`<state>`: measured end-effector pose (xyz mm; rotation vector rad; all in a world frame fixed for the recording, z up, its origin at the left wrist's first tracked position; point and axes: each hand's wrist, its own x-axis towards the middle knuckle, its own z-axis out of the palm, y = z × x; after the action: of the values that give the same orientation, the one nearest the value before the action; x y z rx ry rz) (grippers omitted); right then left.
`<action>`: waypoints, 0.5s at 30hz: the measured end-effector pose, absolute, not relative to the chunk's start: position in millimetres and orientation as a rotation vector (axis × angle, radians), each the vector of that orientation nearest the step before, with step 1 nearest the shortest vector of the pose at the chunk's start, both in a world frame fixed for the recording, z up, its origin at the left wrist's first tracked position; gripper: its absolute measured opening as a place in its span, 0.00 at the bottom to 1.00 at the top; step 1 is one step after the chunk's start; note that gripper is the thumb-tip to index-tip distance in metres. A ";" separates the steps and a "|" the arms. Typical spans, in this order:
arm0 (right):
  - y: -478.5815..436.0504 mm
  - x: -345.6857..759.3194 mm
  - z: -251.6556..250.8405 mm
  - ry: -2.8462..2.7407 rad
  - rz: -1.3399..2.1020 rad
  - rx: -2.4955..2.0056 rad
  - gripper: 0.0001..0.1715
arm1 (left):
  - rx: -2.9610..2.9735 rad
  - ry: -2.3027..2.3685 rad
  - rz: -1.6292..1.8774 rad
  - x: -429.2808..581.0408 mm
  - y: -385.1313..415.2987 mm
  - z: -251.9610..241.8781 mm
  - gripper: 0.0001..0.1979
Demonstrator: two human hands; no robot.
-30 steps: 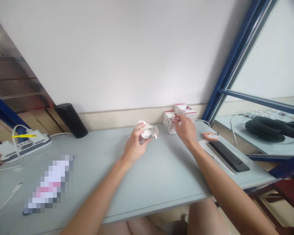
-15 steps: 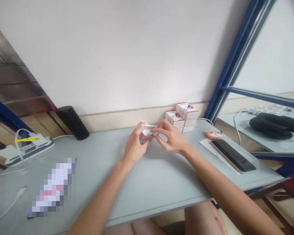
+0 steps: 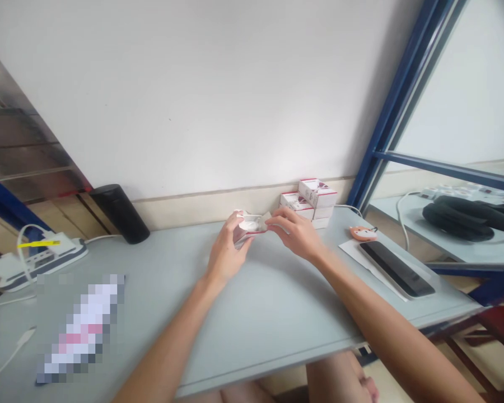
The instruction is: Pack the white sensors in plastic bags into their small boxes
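Note:
Above the grey table, my left hand grips a small white and red box by its left side. The top of that box is open, and something pale shows inside, too small to name. My right hand pinches a whitish flap at the right end of the box. Just behind my right hand, several similar boxes are stacked against the wall.
A black cylinder and a white power strip are at the left, with a blurred-out packet nearer. At the right lie a phone on white paper and an orange animal-shaped item.
My right hand has moved slightly right, drawing the flap outward, and more of the box's open top shows. The whole view has shifted a little.

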<state>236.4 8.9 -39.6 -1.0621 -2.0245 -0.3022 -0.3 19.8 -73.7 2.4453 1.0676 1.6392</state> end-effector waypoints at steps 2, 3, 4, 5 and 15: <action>12.4 243.3 -37.1 -1.880 -0.324 -1.102 0.17 | 2.431 1.067 1.636 -0.6 19.6 -73.4 0.31; 14.4 248.9 -35.3 -1.788 -0.343 -1.162 0.17 | 2.425 1.063 1.638 -0.5 19.5 -73.3 0.31; 16.7 255.7 -33.7 -1.693 -0.362 -1.248 0.17 | 2.421 1.060 1.635 -0.3 19.4 -73.4 0.31; 19.1 263.1 -32.6 -1.604 -0.377 -1.350 0.17 | 2.418 1.059 1.629 0.0 19.3 -73.7 0.30; 30.7 285.9 -44.9 -1.510 -0.336 -1.847 0.22 | 2.445 1.009 1.567 1.8 19.3 -75.8 0.29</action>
<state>285.9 30.7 -44.9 -1.8467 -1.5103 -0.3362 1.8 19.3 -75.8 2.4453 1.0094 1.5671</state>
